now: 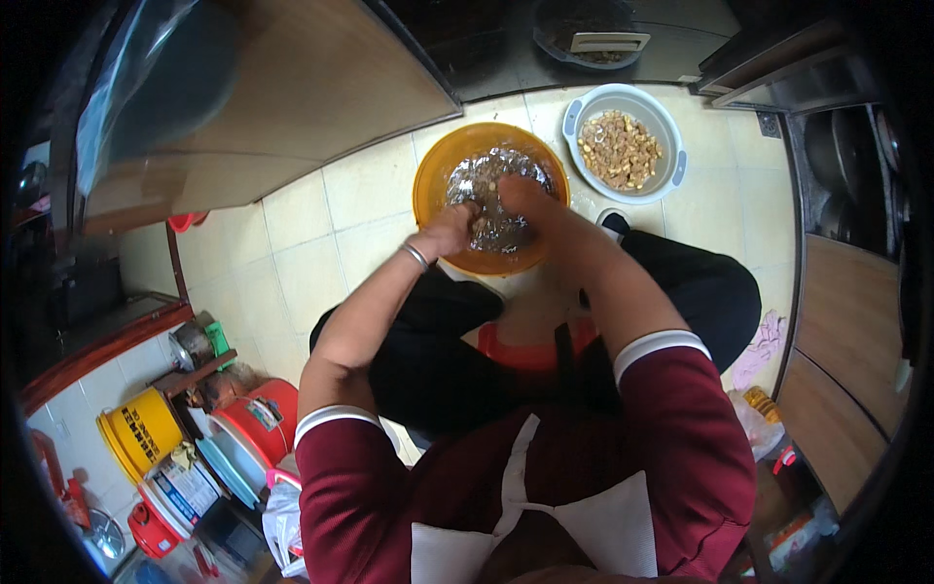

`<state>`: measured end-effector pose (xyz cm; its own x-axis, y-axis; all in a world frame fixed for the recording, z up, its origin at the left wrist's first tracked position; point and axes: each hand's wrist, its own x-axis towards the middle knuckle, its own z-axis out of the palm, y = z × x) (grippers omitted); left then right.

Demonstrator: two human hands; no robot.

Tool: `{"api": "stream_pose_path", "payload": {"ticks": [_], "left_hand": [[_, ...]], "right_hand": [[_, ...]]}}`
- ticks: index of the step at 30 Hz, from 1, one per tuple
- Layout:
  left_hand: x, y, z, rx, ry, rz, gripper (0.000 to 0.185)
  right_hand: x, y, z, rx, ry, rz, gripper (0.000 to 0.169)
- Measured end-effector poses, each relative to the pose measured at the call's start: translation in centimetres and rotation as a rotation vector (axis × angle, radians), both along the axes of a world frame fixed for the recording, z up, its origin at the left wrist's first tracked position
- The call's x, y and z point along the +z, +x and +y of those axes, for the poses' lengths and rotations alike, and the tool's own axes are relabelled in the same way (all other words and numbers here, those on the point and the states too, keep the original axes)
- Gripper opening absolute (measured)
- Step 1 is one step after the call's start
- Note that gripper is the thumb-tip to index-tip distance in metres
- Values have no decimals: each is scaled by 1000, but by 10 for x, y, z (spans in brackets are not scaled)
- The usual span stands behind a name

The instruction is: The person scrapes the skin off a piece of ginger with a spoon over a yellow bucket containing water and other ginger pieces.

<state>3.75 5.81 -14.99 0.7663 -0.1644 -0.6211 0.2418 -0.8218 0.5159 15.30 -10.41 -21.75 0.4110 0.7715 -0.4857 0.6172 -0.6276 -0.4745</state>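
Observation:
An orange plastic basin (432, 171) of murky, rippling water (490, 175) stands on the tiled floor before me. My left hand (454, 228) reaches in over its near left side, with a metal bangle (414, 255) on the wrist. From the right, my right hand (522, 196) dips into the same water, slightly blurred. Fingertips of both hands are hidden by water and glare, so whether they grip anything cannot be told. Beside the orange basin, at the back right, sits a grey-and-white basin (673, 139) holding small brown and yellowish food pieces (620, 152).
Brown cabinet panels (306, 95) rise at the left, with more cabinets (839, 314) at the right. A red stool (522, 349) shows between my legs. Stacked buckets, including a yellow one (142, 434), stand lower left. A pink cloth (760, 349) lies on the right.

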Motion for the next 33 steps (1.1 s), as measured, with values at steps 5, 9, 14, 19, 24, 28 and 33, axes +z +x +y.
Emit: {"api": "stream_pose_path", "payload": {"ticks": [5,9,14,19,24,28,33], "left_hand": [[72,5,-11,483,-626,103,40],[119,-10,-27,541,-709,-35,44],[152,-36,-41,662,-894,-160,43],[169,-47,-46,951,-1281,-128,42],[159,-54,-41,964,-1316,-223,44],[157,-55,-39,982,-1342,-210,42],[155,-51,-42,976,-1423,-153,41]], "right_hand": [[27,-8,-11,-346,127,-47,28],[63,4,-26,-432,162,322,30],[149,-12,-40,-969,527,1134,31],[195,-29,-57,-1086,708,1560,34],[225,-54,-64,-1071,732,1562,31],[242,-76,-63,-861,812,1249,24],[220,-81,-59,-655,830,810,24]]}}
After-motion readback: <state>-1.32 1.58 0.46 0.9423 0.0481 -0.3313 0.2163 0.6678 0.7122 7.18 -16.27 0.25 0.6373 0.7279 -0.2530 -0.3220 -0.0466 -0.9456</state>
